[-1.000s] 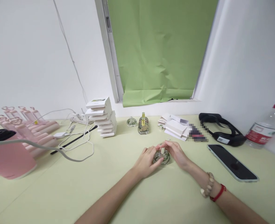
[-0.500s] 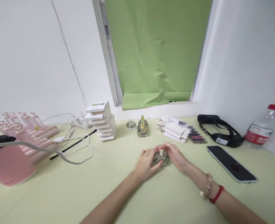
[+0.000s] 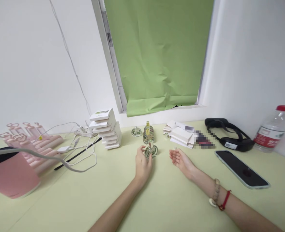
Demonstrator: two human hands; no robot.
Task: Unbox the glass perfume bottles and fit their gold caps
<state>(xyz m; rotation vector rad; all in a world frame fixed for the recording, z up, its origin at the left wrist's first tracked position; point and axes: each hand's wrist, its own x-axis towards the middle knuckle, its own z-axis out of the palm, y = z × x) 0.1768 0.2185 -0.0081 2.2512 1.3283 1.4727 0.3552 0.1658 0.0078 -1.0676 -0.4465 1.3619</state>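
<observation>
My left hand (image 3: 143, 165) has its fingers and thumb around a small, flat glass bottle (image 3: 152, 152) with a shiny gold neck. Directly behind that bottle stands a row of similar gold-necked bottles (image 3: 148, 133). To the right, my right hand (image 3: 183, 163) rests palm turned up, its fingers loosely bent and nothing visible in them. A tiny shiny piece (image 3: 175, 148) lies just beyond its fingertips. Further back is another round glass bottle with a clear stopper-like top (image 3: 136, 131), left of the row.
Stacked white boxes (image 3: 107, 130) stand at the back left, near white cables (image 3: 94, 154) and pink tubes (image 3: 45, 146). A pink container (image 3: 14, 175) is at the left edge. On the right are flattened cartons (image 3: 181, 133), a phone (image 3: 241, 169), a black headset (image 3: 231, 138) and a drink bottle (image 3: 269, 132).
My left hand has moved left with the glass bottle, bringing it in front of the row. My right hand has come off the bottle and turned palm up.
</observation>
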